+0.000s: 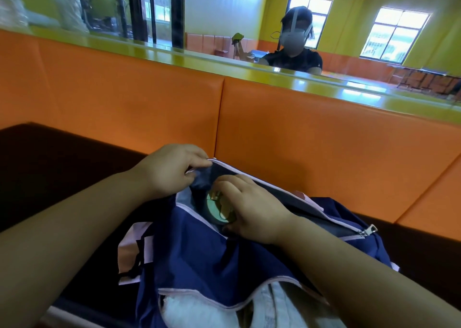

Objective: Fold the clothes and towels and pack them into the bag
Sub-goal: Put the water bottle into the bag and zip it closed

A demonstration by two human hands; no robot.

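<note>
A navy blue bag (212, 252) with pale pink zip trim lies on the dark seat in front of me. My left hand (172, 169) pinches the far edge of the upper zip opening and holds it up. My right hand (252, 208) is pushed into that opening, pressing on a dark garment with a round pale green print (219, 210). A lower compartment near the bottom edge gapes and shows white and light grey cloth (224, 312) inside. The zip pull (368, 230) hangs at the right end of the upper opening.
An orange padded backrest (299, 133) rises right behind the bag, with a glossy yellow ledge (199, 58) on top. A person in a dark shirt (296, 58) sits beyond the ledge. The dark seat (50, 165) extends to the left.
</note>
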